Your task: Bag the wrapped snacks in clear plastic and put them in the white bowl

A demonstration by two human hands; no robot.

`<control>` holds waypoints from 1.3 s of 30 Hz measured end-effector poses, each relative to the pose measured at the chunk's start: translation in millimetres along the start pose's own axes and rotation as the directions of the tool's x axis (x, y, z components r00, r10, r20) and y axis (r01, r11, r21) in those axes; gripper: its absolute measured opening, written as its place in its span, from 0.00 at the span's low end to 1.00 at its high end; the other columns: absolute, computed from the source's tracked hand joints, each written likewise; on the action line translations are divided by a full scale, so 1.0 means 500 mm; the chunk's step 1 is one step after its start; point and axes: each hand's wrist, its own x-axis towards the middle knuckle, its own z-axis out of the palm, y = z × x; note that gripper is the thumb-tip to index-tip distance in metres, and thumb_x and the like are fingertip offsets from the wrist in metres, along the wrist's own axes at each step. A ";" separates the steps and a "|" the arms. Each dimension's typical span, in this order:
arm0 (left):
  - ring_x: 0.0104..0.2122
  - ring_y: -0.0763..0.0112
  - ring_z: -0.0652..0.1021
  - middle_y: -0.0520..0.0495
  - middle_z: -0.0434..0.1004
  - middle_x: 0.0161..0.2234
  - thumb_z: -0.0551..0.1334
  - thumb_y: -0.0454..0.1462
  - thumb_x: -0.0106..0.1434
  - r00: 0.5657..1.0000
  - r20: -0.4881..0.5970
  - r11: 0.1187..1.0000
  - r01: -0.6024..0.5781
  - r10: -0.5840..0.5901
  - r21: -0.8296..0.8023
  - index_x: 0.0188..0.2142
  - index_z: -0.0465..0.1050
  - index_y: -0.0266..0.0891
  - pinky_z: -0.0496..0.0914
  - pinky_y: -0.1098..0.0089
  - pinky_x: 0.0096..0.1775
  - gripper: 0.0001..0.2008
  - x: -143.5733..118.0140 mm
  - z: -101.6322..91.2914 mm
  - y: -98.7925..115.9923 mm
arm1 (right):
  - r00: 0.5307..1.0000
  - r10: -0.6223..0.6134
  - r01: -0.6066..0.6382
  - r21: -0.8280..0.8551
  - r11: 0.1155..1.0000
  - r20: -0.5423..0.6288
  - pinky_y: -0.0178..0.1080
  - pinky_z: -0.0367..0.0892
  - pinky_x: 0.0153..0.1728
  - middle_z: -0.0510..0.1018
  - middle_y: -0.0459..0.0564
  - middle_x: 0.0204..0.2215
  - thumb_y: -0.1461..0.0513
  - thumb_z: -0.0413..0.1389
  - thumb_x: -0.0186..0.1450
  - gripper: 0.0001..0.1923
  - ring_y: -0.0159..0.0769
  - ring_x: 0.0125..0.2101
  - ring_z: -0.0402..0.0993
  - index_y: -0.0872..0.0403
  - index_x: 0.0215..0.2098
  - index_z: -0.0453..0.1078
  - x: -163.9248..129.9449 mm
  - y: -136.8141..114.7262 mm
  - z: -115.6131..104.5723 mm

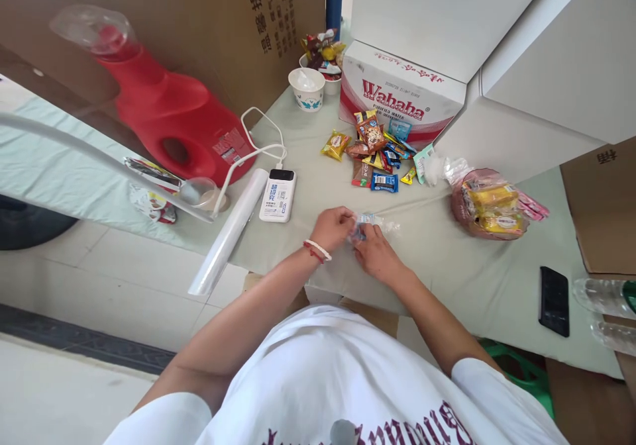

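Note:
My left hand (334,230) pinches the left end of a crinkled clear plastic wrap (390,226) near the table's front edge. Inside or under the wrap is a small light-blue packet (366,218), partly covered by my fingers. My right hand (376,253) presses its bent fingers on the same wrap and packet, close beside the left. Just beyond my hands lies a loose pile of wrapped snacks, with a blue snack packet (384,182) nearest and a yellow snack packet (336,145) off to the left.
A pink bowl (454,216) of yellow packets stands right, past some crumpled clear plastic (437,169). Left are a white power bank (277,197) with a cable, a clear film roll (228,233) and a red jug (183,114). A Wahaha carton (402,94), paper cup (307,89) and phone (554,300) surround the area.

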 end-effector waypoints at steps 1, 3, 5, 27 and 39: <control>0.33 0.67 0.80 0.49 0.82 0.31 0.57 0.36 0.67 1.000 0.015 0.998 -0.021 0.020 0.059 0.40 0.80 0.39 0.73 0.68 0.39 0.12 0.000 0.021 0.010 | 0.999 -0.010 0.014 0.076 0.997 -0.049 0.52 0.69 0.54 0.69 0.61 0.55 0.63 0.54 0.70 0.20 0.52 0.52 0.65 0.50 0.58 0.75 -0.006 0.008 0.006; 0.40 0.65 0.81 0.46 0.83 0.38 0.54 0.33 0.68 0.997 0.025 0.963 -0.078 0.074 0.258 0.47 0.82 0.40 0.73 0.67 0.45 0.17 0.000 0.057 0.025 | 0.992 -0.011 0.042 0.257 0.965 -0.122 0.52 0.69 0.56 0.70 0.60 0.56 0.61 0.54 0.70 0.18 0.50 0.53 0.67 0.50 0.56 0.75 -0.020 0.025 0.018; 0.47 0.60 0.79 0.43 0.81 0.44 0.54 0.33 0.70 0.991 0.029 0.873 -0.128 0.130 0.470 0.50 0.82 0.42 0.72 0.64 0.47 0.18 -0.002 0.081 0.033 | 0.980 0.103 -0.026 0.408 0.913 -0.170 0.49 0.71 0.54 0.73 0.57 0.53 0.59 0.49 0.73 0.18 0.46 0.51 0.71 0.50 0.57 0.73 -0.033 0.043 0.027; 0.53 0.50 0.74 0.35 0.73 0.50 0.60 0.33 0.57 0.875 0.154 0.745 -0.473 0.459 0.469 0.56 0.67 0.37 0.71 0.51 0.56 0.25 -0.072 0.134 0.030 | 0.843 0.527 -0.190 0.857 0.479 -0.108 0.41 0.73 0.50 0.81 0.54 0.49 0.47 0.50 0.72 0.25 0.41 0.47 0.78 0.53 0.57 0.72 -0.049 0.039 0.011; 0.50 0.60 0.79 0.40 0.77 0.50 0.60 0.41 0.65 0.861 0.289 0.906 -0.419 0.419 -0.065 0.50 0.75 0.46 0.78 0.54 0.53 0.15 -0.121 0.037 0.060 | 0.121 0.781 -0.248 0.743 0.622 -0.613 0.43 0.76 0.46 0.75 0.69 0.61 0.67 0.50 0.71 0.27 0.47 0.55 0.79 0.59 0.68 0.67 -0.266 0.324 -0.197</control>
